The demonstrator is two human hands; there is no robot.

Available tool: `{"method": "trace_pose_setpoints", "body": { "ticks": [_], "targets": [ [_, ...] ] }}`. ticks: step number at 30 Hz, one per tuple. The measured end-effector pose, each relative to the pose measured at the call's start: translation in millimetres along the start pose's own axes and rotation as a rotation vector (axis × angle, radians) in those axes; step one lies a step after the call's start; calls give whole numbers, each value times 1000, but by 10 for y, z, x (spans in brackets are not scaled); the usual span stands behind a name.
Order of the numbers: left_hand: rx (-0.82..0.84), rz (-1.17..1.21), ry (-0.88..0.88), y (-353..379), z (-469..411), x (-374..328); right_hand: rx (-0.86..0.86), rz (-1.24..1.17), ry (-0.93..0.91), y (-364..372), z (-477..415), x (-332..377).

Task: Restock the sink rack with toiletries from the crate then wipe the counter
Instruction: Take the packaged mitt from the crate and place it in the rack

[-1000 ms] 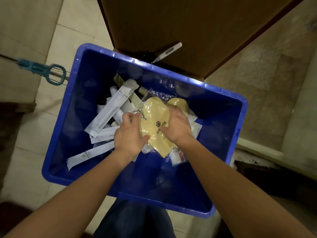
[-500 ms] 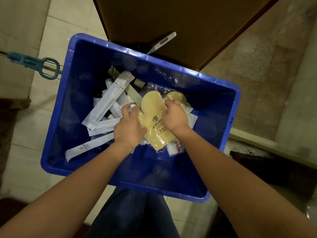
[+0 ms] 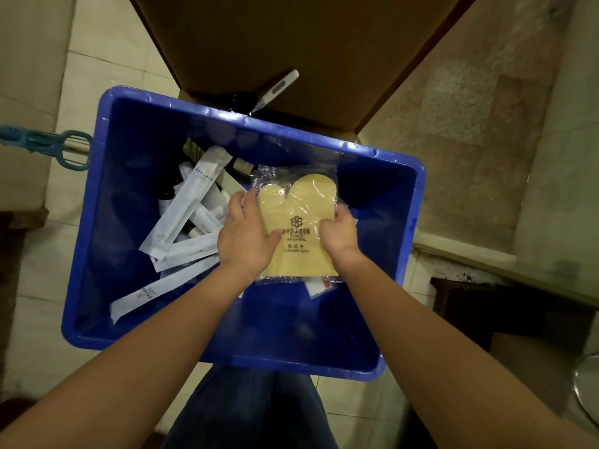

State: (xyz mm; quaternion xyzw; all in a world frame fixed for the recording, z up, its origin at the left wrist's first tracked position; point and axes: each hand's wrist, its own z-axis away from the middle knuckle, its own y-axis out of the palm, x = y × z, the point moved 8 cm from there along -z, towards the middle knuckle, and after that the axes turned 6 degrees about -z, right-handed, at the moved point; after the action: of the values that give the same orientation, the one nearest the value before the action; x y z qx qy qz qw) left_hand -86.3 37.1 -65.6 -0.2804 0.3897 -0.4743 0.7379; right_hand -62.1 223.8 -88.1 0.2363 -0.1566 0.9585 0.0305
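Closest to the person, both arms reach down into the blue crate point(image 3: 81, 286), which sits on the tiled floor point(image 3: 35, 254). The left hand point(image 3: 244, 236) holds the left edge of a clear packet point(image 3: 296, 222) with a yellow mitt-shaped cloth inside, thumb on top and fingers curled under. The right hand point(image 3: 338, 236) pinches the right edge the same way. The packet looks lifted a bit above the crate's bottom. The plastic wrap looks slippery and floppy, so if either hand lets go too soon, it could slide out and drop back in. A small packet with red on it point(image 3: 319, 285) peeks out from under the bottom edge; it may be stuck to the wrap and could come up too, then fall on the floor. Farther in, the long white sachets point(image 3: 184, 205) lie in a loose pile, and a bump from an arm could scatter them. Behind the crate stands a brown cardboard box point(image 3: 291, 43) with a white pen-like stick point(image 3: 277, 90) resting near its lower edge.
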Motion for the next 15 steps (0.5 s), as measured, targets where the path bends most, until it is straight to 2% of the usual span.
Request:
{"method": "trace_pose_setpoints", "body": {
  "ticks": [4,8,15],
  "targets": [
    [17,-7,-9,110,-38,28,-52,0,3,-49,-59,-121],
    [33,-15,14,179,-65,33,-112,109,-10,-62,-128,-143],
    [65,36,19,206,-95,-9,-82,95,1,-44,-114,-161]
  ]
}}
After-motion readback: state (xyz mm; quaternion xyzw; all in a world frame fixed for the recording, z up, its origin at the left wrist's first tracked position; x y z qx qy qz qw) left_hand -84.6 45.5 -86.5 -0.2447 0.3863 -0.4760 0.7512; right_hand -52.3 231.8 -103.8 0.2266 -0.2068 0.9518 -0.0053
